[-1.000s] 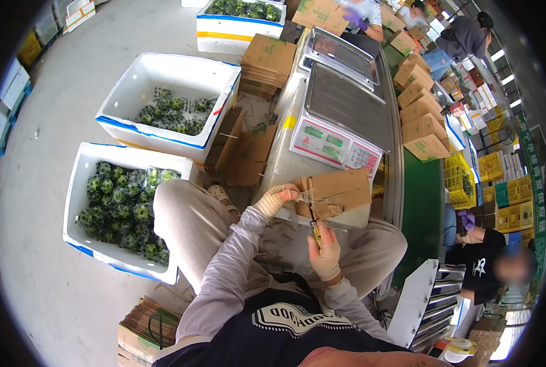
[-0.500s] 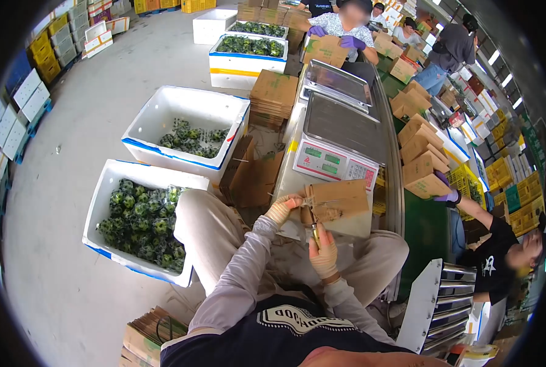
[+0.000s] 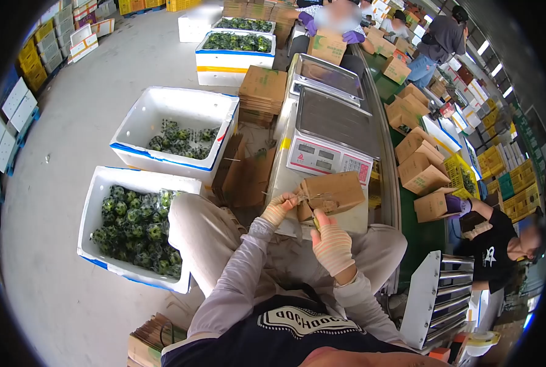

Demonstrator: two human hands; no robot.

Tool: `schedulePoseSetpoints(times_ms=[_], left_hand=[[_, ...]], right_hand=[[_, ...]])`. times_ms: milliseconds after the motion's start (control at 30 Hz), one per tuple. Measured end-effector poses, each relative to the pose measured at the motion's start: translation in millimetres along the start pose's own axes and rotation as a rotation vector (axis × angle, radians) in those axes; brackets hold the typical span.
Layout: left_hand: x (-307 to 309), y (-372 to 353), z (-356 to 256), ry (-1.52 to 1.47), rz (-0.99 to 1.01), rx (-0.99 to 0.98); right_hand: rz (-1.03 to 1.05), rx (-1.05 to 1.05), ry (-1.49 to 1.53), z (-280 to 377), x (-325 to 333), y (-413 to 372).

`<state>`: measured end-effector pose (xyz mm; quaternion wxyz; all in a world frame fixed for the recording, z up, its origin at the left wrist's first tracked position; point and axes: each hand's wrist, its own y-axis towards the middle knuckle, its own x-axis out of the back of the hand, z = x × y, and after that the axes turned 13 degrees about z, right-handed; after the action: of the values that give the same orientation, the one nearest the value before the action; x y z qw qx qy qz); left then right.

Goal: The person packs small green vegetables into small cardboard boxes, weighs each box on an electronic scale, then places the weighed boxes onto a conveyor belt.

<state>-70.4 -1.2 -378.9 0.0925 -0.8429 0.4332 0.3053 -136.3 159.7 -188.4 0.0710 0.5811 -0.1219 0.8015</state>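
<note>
My left hand (image 3: 279, 208), in a striped fingerless glove, pinches wispy clear strips, perhaps tape, at the left edge of a brown cardboard box (image 3: 340, 188). My right hand (image 3: 332, 246), gloved alike, is closed round a small tool with a yellow handle (image 3: 316, 222). The tool's tip is at the box's near left corner; its exact kind is too small to tell. Torn, crinkled film shows on the box face. Behind the box stands a digital scale (image 3: 337, 127) with a metal pan and a red-and-white panel.
At left are white foam boxes (image 3: 129, 282) (image 3: 174, 95) holding dark green produce in clear wrap. Folded cartons (image 3: 262, 92) are stacked beyond. A green conveyor (image 3: 415, 244) carries open cartons on the right. A roller frame (image 3: 450, 293) stands near a co-worker's purple-gloved hand (image 3: 455, 205).
The box has tilted, showing more of its side. My right hand has turned and risen slightly toward the box corner. On the right, the co-worker's carton has moved nearer along the conveyor.
</note>
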Motion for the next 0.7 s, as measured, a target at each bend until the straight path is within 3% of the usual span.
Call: schedulePoseSetpoints(times_ms=[33,100,233,300,367,433,467,500,567,633,700], left_hand=[[2.4,-0.1,-0.8,-0.013,-0.002,0.002],[5.3,1.6,-3.7,-0.13,-0.091,0.1],[-0.3,-0.4,0.4,-0.217,-0.118,-0.031],[10.4,-2.4,23.4,-0.295,-0.163,-0.122],[10.4,-4.1,31.0,-0.309,-0.186,-0.177],[-1.9,-10.3,24.4,-0.211,-0.255,-0.178],[-5.3,-11.1,21.3,-0.154,-0.286,-0.17],[-8.2,-10.0,18.3,-0.092,-0.319,-0.167],[-12.9,-8.5,11.5,-0.096,-0.376,-0.144],[-32.4,-8.5,-14.3,-0.108,-0.43,-0.141],[-29.5,-9.3,-25.1,-0.225,-0.478,-0.128]], right_hand=[[0.009,-0.005,-0.009,13.5,19.5,-2.5],[-0.322,0.257,0.047,38.6,59.2,-3.2],[-0.422,0.383,0.107,11.3,108.6,24.4],[-0.306,0.016,0.469,-34.6,115.1,34.7],[-0.453,-0.024,0.497,-120.1,102.8,55.0],[-0.562,-0.109,0.182,-211.4,90.4,64.6],[-0.512,-0.264,0.112,-227.2,96.1,61.5],[-0.531,-0.283,0.118,-242.6,98.3,62.7],[-0.361,-0.441,-0.152,-270.4,97.1,68.5],[-0.35,-0.46,-0.123,-272.7,96.3,80.7],[-0.283,-0.324,-0.32,-280.7,92.7,95.0]])
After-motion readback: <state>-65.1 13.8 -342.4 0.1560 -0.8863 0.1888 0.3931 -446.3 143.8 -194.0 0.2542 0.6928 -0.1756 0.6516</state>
